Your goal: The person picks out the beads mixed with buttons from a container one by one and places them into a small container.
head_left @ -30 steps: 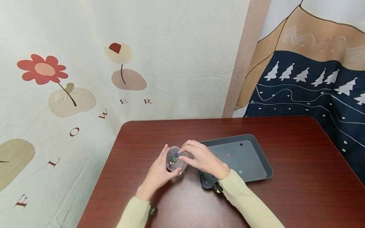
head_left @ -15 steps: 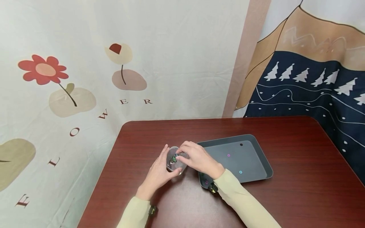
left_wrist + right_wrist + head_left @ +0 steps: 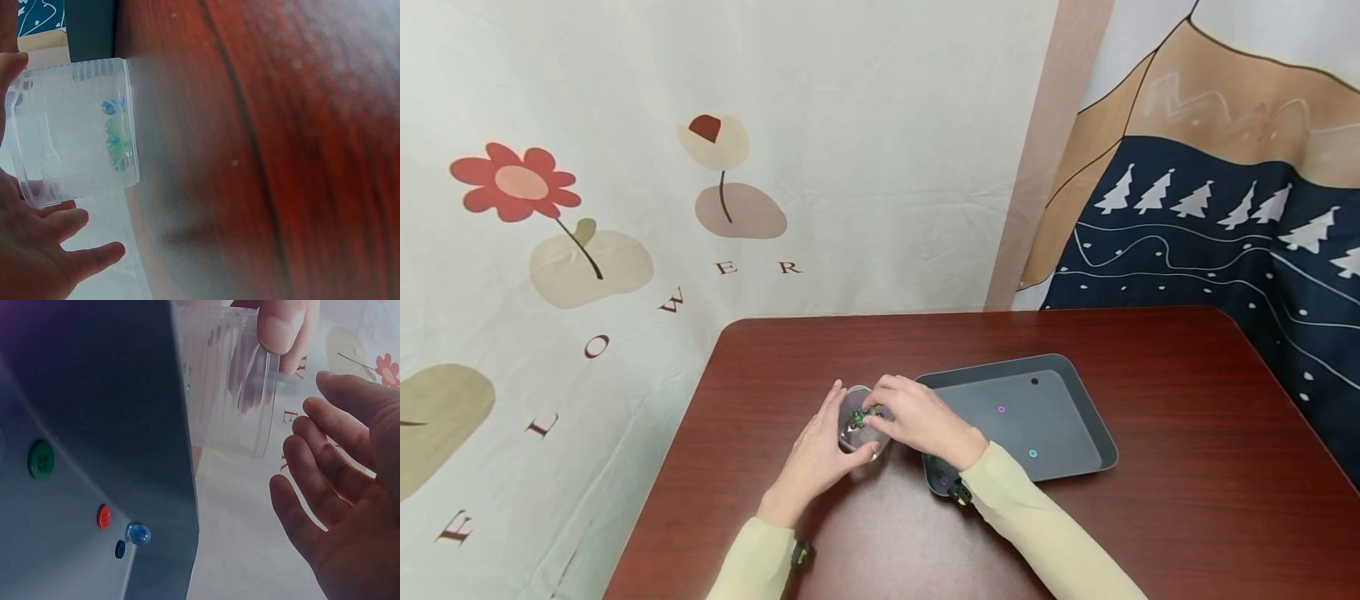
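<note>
My left hand (image 3: 812, 457) holds a small clear plastic container (image 3: 865, 446), its thumb on the near side and its fingers along the left. Blue and green glass marbles (image 3: 114, 144) lie at the container's bottom. My right hand (image 3: 917, 417) is over the container's right rim, fingers bent loosely downward. In the right wrist view that hand (image 3: 350, 481) shows its thumb and fingers apart, with nothing visible between them. From the head, its fingertips cover part of the marbles. The left thumb (image 3: 281, 328) presses the container's rim.
Just right of the container lies a grey tray (image 3: 1078, 408). It holds a green button (image 3: 41, 460), a red button (image 3: 104, 516), a dark button (image 3: 120, 549), a blue marble (image 3: 139, 534) and small coloured rings. The brown table (image 3: 1187, 417) extends right.
My right hand has shifted slightly left and further over the container. The blue marbles near its fingertips are now out of sight in the head view. The left hand has stayed still.
</note>
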A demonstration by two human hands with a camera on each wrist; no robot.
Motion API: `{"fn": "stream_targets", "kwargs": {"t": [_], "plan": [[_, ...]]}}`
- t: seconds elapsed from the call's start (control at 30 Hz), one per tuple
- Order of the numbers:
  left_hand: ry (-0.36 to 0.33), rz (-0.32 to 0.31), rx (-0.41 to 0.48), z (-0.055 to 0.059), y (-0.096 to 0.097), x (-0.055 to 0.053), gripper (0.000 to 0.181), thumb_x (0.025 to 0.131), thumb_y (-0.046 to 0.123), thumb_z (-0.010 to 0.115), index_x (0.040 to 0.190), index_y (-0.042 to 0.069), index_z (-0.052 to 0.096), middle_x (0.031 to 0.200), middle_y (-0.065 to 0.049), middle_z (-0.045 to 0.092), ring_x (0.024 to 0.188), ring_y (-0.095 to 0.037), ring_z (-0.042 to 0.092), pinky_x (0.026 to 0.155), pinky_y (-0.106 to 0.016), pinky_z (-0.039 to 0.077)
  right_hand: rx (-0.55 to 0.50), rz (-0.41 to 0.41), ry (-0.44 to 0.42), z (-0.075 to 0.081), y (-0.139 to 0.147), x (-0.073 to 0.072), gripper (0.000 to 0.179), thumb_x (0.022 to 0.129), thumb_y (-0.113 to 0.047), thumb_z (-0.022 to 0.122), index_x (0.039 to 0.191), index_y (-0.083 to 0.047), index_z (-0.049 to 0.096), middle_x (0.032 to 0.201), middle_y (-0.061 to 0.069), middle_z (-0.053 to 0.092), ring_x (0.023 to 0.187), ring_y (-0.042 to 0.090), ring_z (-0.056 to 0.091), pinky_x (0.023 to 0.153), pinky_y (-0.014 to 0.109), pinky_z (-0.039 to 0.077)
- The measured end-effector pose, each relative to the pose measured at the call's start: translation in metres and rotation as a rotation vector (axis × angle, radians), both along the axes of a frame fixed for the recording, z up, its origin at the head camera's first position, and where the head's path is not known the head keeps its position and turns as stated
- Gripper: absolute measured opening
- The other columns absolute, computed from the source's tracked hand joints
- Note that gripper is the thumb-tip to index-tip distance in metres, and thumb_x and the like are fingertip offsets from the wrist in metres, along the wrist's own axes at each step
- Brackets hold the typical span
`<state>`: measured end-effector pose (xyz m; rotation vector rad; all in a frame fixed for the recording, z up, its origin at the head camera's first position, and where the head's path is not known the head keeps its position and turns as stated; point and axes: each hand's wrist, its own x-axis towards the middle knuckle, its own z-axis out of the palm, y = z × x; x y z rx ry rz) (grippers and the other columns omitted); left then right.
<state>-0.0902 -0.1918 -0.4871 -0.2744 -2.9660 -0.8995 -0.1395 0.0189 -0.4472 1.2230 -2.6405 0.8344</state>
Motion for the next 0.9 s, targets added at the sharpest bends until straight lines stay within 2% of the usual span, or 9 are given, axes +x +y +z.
{"fn": "stream_targets", "kwargs": {"t": [0.37, 0.47, 0.6, 0.73, 0.9], "plan": [[0.035, -0.004, 0.001, -0.003, 0.0, 0.001, 0.103, 0.083, 0.057, 0.08, 0.159, 0.004, 0.036, 0.169, -0.011, 0.028, 0.145, -0.039, 0.043, 0.109, -0.061, 0.042, -0.075, -0.058, -0.052, 0.007, 0.013, -0.006, 0.02, 0.098, -0.026, 0.074, 0.113, -0.013, 0.077, 0.111, -0.003, 0.069, 0.102, 0.014, 0.064, 0.088, 0.032, 0.055], [0.031, -0.005, 0.004, -0.002, 0.0, 0.001, 0.104, 0.082, 0.058, 0.08, 0.16, 0.004, 0.035, 0.169, -0.011, 0.027, 0.146, -0.038, 0.042, 0.11, -0.061, 0.041, -0.102, -0.089, -0.05, 0.009, 0.019, -0.008, 0.02, 0.098, -0.024, 0.073, 0.115, -0.013, 0.076, 0.113, -0.002, 0.069, 0.106, 0.014, 0.065, 0.092, 0.034, 0.055], [0.027, -0.006, 0.01, -0.002, 0.0, 0.0, 0.104, 0.082, 0.058, 0.08, 0.16, 0.005, 0.035, 0.17, -0.01, 0.026, 0.145, -0.038, 0.043, 0.109, -0.061, 0.041, -0.142, -0.125, -0.04, 0.01, 0.03, -0.012, 0.02, 0.098, -0.024, 0.074, 0.116, -0.015, 0.075, 0.114, -0.003, 0.069, 0.105, 0.015, 0.067, 0.091, 0.035, 0.056], [0.022, 0.001, 0.016, -0.002, 0.0, 0.0, 0.104, 0.082, 0.058, 0.08, 0.16, 0.006, 0.035, 0.17, -0.01, 0.027, 0.144, -0.039, 0.044, 0.109, -0.062, 0.042, -0.187, -0.137, -0.055, 0.011, 0.04, -0.015, 0.021, 0.097, -0.025, 0.075, 0.117, -0.016, 0.075, 0.116, -0.003, 0.068, 0.105, 0.019, 0.069, 0.089, 0.036, 0.056], [0.011, 0.006, 0.012, -0.001, 0.0, -0.002, 0.105, 0.081, 0.057, 0.081, 0.16, 0.007, 0.035, 0.17, -0.008, 0.027, 0.145, -0.037, 0.044, 0.109, -0.061, 0.042, -0.198, -0.147, -0.071, 0.012, 0.053, -0.02, 0.026, 0.096, -0.025, 0.077, 0.12, -0.016, 0.074, 0.12, -0.002, 0.068, 0.111, 0.019, 0.068, 0.094, 0.039, 0.056]]}}
